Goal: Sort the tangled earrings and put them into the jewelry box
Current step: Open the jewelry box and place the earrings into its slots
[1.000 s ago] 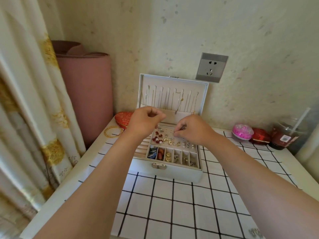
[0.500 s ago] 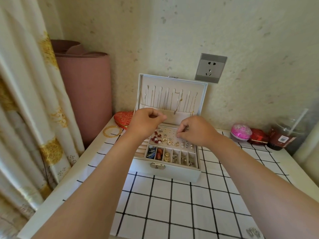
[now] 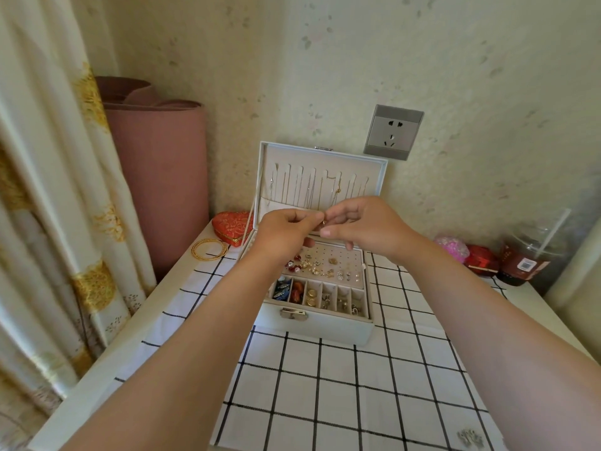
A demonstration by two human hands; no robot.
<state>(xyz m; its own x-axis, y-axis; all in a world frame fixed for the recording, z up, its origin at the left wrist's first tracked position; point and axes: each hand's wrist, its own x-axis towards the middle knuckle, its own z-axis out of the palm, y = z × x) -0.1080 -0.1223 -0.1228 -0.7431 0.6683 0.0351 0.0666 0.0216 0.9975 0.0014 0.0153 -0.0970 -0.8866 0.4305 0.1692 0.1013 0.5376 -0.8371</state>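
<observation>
Presently: bench point(image 3: 325, 402), checked cloth. Jewelry box point(image 3: 317, 323), far centre, lid point(image 3: 325, 157) upright so trays stay reachable; earrings point(image 3: 320, 266) on its holed panel. Left hand point(image 3: 286, 229) and right hand point(image 3: 364, 226) above box, each grip pinching one gold earring point(image 3: 323, 222), probably untangling it.

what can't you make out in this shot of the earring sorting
- Head view: earring, tiny and mostly covered by the left hand and right hand pinching it.
- Head view: jewelry box back-left tray corner, hidden behind the left hand.
- Head view: cup label, blurred near the right edge.
</observation>
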